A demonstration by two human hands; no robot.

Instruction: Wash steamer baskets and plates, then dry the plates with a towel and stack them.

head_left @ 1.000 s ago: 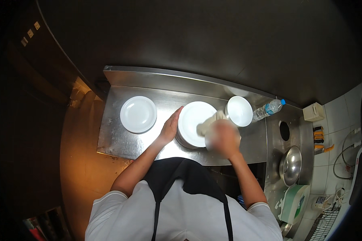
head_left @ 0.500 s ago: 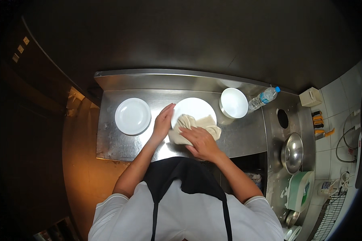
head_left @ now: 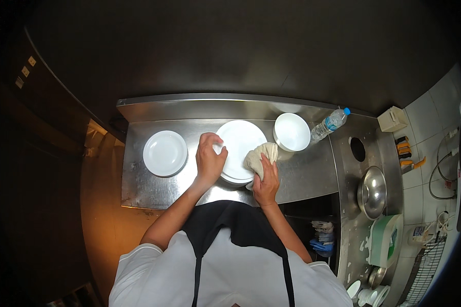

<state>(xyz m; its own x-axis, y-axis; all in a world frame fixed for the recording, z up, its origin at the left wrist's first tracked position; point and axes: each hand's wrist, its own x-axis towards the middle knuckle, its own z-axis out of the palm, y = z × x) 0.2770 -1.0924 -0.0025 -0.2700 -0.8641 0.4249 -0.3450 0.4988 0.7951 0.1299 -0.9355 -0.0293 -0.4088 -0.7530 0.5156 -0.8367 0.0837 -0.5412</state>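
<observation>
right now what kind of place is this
Probably a commercial kitchen's dish area: a stainless steel counter, a stack of round white plates under the left hand, a beige cloth in the right hand.

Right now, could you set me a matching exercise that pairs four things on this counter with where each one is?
Things:
1. cloth
2. small plate
3. bowl
4. water bottle

Places:
A. lying on its side at the back right of the steel counter
B. alone at the left end of the counter
C. in the right hand, at the right edge of the plate stack
D. just right of the plate stack, near the back

The left hand grips the left edge of the stack.

Pairs: 1-C, 2-B, 3-D, 4-A
</observation>
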